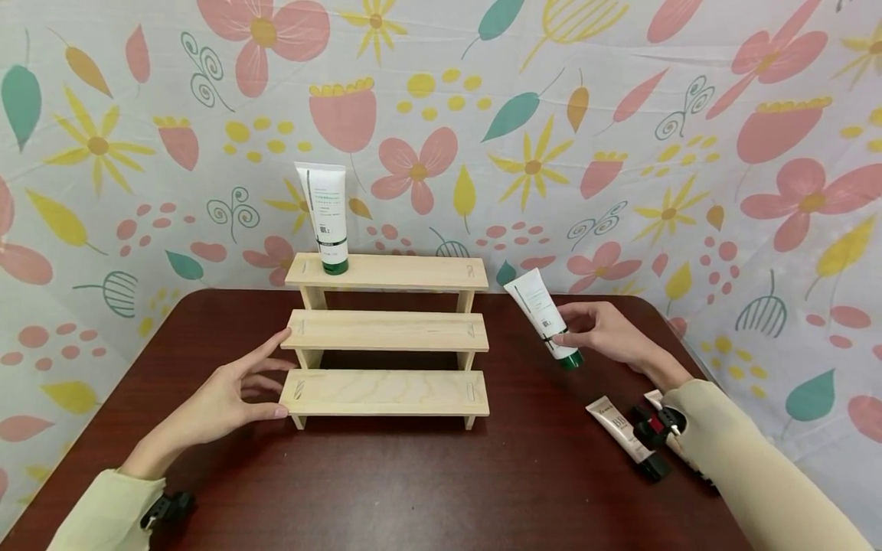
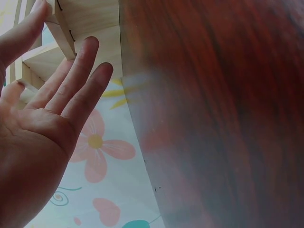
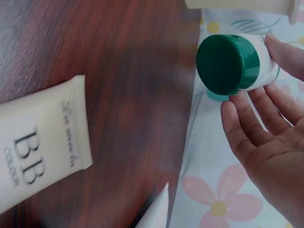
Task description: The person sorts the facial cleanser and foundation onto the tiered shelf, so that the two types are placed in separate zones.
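Note:
A three-step wooden rack [image 1: 386, 390] stands on the dark table. My left hand [image 1: 213, 402] touches its left end, thumb at the bottom step and index finger at the middle one; in the left wrist view the other fingers of the hand [image 2: 42, 128] are extended beside the wood. To the right of the rack, my right hand [image 1: 606, 337] holds a white squeeze tube [image 1: 537, 310] above the table, tilted, its green cap [image 3: 228, 64] downward. A similar white tube [image 1: 327, 214] stands cap-down on the top step, near its left end.
A beige BB cream tube [image 1: 618, 428] with a black cap lies on the table [image 1: 386, 490] below my right forearm. Another tube [image 1: 654, 399] lies next to it, partly hidden by the sleeve and wrist camera. A flower-patterned cloth [image 1: 427, 99] hangs behind the table.

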Available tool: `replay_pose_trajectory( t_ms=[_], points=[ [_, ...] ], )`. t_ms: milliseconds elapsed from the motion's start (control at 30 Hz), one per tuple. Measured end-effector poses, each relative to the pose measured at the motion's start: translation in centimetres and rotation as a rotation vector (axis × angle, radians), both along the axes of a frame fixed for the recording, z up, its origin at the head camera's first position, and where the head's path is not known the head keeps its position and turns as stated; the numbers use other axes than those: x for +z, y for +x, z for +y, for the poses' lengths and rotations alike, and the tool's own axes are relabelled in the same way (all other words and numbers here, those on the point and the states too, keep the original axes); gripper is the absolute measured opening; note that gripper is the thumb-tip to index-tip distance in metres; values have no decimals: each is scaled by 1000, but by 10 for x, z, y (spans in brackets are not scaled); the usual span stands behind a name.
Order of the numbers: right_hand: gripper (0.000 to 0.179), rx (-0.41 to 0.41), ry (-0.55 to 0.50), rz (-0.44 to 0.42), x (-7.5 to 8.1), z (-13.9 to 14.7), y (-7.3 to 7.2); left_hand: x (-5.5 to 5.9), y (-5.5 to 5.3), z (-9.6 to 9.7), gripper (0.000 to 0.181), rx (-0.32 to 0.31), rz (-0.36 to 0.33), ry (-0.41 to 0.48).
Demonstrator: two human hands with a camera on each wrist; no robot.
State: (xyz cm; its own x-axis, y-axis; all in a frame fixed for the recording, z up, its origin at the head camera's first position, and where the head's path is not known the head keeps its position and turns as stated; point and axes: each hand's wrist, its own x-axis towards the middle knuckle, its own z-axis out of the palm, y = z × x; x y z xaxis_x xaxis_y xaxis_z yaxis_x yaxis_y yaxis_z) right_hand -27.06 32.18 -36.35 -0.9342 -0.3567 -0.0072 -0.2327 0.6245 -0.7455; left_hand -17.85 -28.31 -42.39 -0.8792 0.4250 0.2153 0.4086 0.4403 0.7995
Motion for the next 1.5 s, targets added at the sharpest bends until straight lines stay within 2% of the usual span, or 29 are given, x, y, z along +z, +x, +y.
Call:
replay_pose_trajectory(
  t_ms=[200,400,733,967,1500],
  points=[
    [49,-38,-57,7,9,-11,4,-1,2,0,110,2,-7,5],
    [51,-41,-104,4,15,-22,9,-2,2,1,110,-1,-7,6],
    [50,-34,-158,84,33,-46,20,-2,0,1,111,-2,-3,-1],
    [56,-49,-207,156,44,-67,24,-3,-1,2,111,0,-8,1],
    [56,-12,-329,258,56,-118,26,0,-1,-1,109,-17,1,20]
  ],
)
